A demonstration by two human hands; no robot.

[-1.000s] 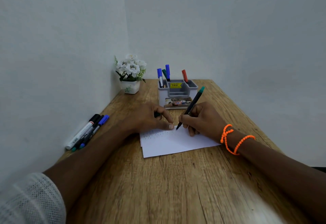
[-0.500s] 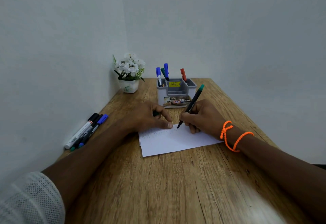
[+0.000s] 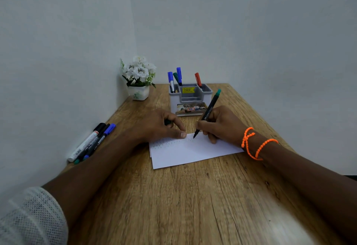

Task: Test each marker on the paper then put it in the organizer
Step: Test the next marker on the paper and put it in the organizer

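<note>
A green-ended black marker [image 3: 209, 109] is being gripped in the right hand [image 3: 222, 125] and tested on white paper [image 3: 185, 152], which is being pinned by the left hand [image 3: 160, 127], curled around a dark cap; four markers are standing in the grey plastic organizer [image 3: 190, 98], three are waiting [image 3: 92, 142].

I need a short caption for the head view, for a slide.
Right hand tests a green-capped marker on paper, left hand steadying it, before the organizer.

Paper [image 3: 185, 154] before organizer [image 3: 190, 100]; flowerpot [image 3: 138, 92] left.
</note>
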